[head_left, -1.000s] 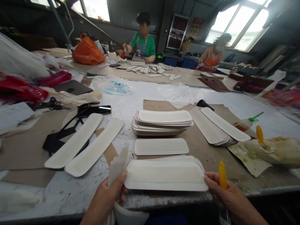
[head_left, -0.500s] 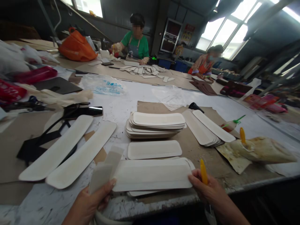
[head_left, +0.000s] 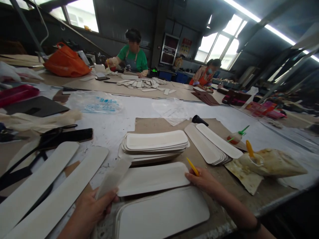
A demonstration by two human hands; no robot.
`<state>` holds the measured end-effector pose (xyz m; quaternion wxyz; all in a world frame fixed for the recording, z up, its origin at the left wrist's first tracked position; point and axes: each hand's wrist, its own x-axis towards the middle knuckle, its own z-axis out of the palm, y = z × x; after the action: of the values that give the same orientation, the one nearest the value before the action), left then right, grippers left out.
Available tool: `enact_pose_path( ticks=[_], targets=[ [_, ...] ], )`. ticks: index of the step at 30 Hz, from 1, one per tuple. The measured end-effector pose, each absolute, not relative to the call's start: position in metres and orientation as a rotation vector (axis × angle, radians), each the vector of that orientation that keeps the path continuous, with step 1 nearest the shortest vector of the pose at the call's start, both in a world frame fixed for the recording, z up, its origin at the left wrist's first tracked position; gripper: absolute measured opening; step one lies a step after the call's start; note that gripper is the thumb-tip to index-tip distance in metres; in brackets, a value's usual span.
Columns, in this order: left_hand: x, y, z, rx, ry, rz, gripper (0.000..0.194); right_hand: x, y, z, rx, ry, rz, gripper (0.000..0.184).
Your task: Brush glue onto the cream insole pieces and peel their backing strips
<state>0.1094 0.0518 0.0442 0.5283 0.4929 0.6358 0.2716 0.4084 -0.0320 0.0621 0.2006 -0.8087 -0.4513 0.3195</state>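
My left hand [head_left: 91, 207] is closed on a thin pale strip [head_left: 113, 177] that sticks up and to the right, and its fingers touch the left end of a flat white rounded piece [head_left: 153, 178]. My right hand [head_left: 203, 181] grips the right end of that piece and also holds a yellow tool [head_left: 192, 166]. The piece is held just above the table, in front of a stack of like pieces [head_left: 154, 146]. A larger white piece [head_left: 161, 214] lies closest to me, under my hands.
Two long white strips [head_left: 45, 192] lie at the left. A fanned pile of strips [head_left: 211, 146] and a glue-stained bag with a yellow nozzle [head_left: 269, 162] sit at the right. Black scissors and a black case [head_left: 67, 134] lie left of the stack. Two people work at the far table.
Both hands carried the white piece away from me toward the stack, leaving a white piece uncovered by the table edge. The camera tilted up and to the right.
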Motion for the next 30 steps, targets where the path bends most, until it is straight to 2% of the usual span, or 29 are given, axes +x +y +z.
enact_pose_path(
  ticks=[7, 9, 11, 14, 17, 22, 30],
  targets=[
    [0.103, 0.051, 0.042, 1.236, 1.506, 0.572, 0.039, 0.418, -0.029, 0.062, -2.422, -1.260, 0.631, 0.019],
    [0.097, 0.044, 0.047, 1.151, 1.537, 0.605, 0.037, 0.415, -0.037, 0.078, -2.408, -1.258, 0.541, 0.026],
    [0.092, 0.033, 0.051, 1.026, 1.566, 0.629, 0.044, 0.404, -0.046, 0.097, -2.260, -1.223, 0.543, 0.039],
    [0.092, 0.010, 0.051, 0.869, 1.593, 0.629, 0.042, 0.374, -0.059, 0.121, -1.988, -1.108, 0.616, 0.054],
    [0.097, -0.011, 0.046, 0.829, 1.563, 0.632, 0.037, 0.332, -0.066, 0.125, -1.852, -1.050, 0.826, 0.060],
    [0.102, -0.023, 0.040, 0.869, 1.495, 0.657, 0.035, 0.274, -0.065, 0.098, -1.564, -0.938, 1.117, 0.048],
    [0.096, -0.018, 0.034, 0.962, 1.416, 0.598, 0.035, 0.253, -0.059, 0.075, -1.608, -0.821, 1.140, 0.027]
  ],
)
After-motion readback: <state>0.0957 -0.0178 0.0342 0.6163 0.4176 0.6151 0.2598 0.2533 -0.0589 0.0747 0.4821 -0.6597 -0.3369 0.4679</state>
